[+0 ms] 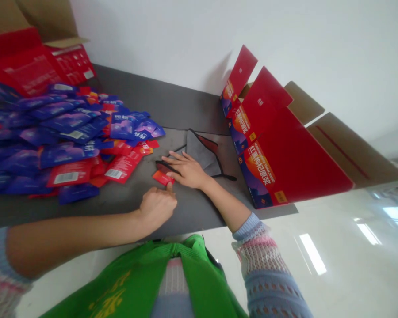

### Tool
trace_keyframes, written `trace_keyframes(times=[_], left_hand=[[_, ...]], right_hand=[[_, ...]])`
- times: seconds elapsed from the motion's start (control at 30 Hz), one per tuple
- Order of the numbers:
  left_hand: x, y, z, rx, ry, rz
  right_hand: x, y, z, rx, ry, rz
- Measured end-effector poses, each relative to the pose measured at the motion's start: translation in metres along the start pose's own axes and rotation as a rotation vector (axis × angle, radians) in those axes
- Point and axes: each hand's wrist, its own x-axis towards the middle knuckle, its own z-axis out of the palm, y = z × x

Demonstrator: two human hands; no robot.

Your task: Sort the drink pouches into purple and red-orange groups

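Observation:
A folded grey cloth piece [204,152] with black edging and dark see-through mesh parts lies on the dark grey table; I cannot tell its kind. My right hand [187,171] rests flat on its left side, fingers spread, with the thumb at a small red packet [163,178]. That packet lies against the cloth's left corner, partly hidden by the hand. Just below it, my left hand [158,206] is curled into a fist with one digit stretched toward the packet's lower edge. I see nothing held inside that fist.
Blue-purple sachets [69,119] and red sachets [124,165] form a heap on the left. Behind them stand opened red cartons [29,62]. Several opened red boxes [278,154] line the table's right end. A white wall [159,39] borders the back.

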Motion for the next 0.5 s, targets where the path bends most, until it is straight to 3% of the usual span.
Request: trace_keyframes(times=[0.3, 0.5], left_hand=[[-0.002, 0.004, -0.008, 0.087, 0.014, 0.051], [-0.003, 0.001, 0.000, 0.126, 0.038, 0.048]], right_hand=[[0.001, 0.032, 0.007, -0.031, 0.174, 0.301], [-0.020, 0.048, -0.003, 0.169, 0.354, 0.446]])
